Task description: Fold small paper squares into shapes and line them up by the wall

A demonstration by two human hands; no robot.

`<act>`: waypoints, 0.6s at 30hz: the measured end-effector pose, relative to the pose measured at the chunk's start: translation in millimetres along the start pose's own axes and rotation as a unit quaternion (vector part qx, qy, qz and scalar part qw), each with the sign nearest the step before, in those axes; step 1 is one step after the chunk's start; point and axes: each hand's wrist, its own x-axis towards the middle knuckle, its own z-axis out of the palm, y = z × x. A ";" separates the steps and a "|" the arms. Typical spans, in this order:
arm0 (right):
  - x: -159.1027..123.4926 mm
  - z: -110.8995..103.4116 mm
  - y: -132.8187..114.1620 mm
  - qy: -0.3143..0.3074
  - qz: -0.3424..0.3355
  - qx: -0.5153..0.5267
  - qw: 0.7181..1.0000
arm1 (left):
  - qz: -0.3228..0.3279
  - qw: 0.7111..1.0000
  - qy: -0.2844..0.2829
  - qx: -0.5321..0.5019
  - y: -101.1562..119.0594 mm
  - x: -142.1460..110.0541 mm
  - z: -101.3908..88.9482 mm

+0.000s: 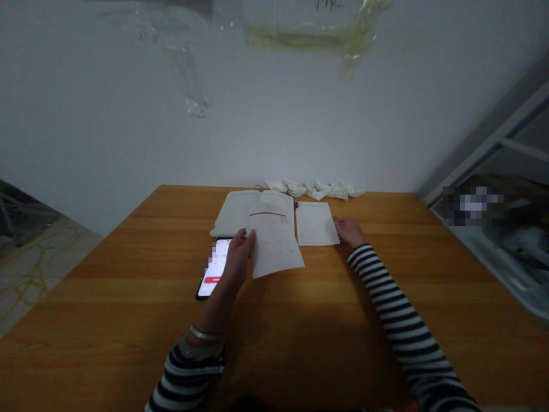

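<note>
My left hand (240,254) is closed on the left edge of a white sheet of paper (275,246), with a red line across its upper part and faint marks below. That sheet lies partly over an open notebook (238,210) with pale pages. My right hand (350,232) pinches the right edge of a second, blank-looking sheet (316,224), which lies to the right of the notebook; its fingertips are partly hidden. Beneath and beside my left wrist rests a phone (213,272) with a lit screen and a red bar, partly covered by the hand.
Several crumpled white tissues (315,190) lie in a row along the back of the wooden table (343,337). Behind it rises a pale wall (274,126) with strips of tape (295,39). To the right is a metal frame (484,149) with things behind it.
</note>
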 end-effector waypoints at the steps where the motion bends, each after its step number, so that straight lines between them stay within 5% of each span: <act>1: -10.2 -3.1 2.4 0.024 0.014 -0.012 1.000 | -0.023 0.999 -0.041 -0.008 1.3 -3.3 3.3; 4: -48.3 0.4 4.3 0.059 -0.008 0.007 0.998 | -0.086 0.986 -0.144 0.013 0.9 -13.8 11.0; 6: -74.7 13.1 0.9 -0.028 -0.042 0.150 0.987 | -0.108 0.977 -0.168 0.081 -3.8 -19.8 12.2; 8: -96.4 28.9 -3.7 -0.121 -0.010 0.297 0.947 | -0.102 0.970 -0.159 0.154 -10.3 -24.7 10.3; 11: -113.9 45.4 -6.5 -0.134 -0.004 0.367 0.921 | -0.074 0.963 -0.169 0.196 -17.1 -30.2 5.4; 15: -111.4 42.2 -4.6 -0.035 -0.099 0.234 0.967 | -0.039 0.939 -0.241 0.242 -16.1 -31.6 -0.2; 18: -102.8 32.4 -8.2 0.027 -0.215 0.056 0.975 | -0.007 0.923 -0.234 0.304 -13.4 -25.3 -7.0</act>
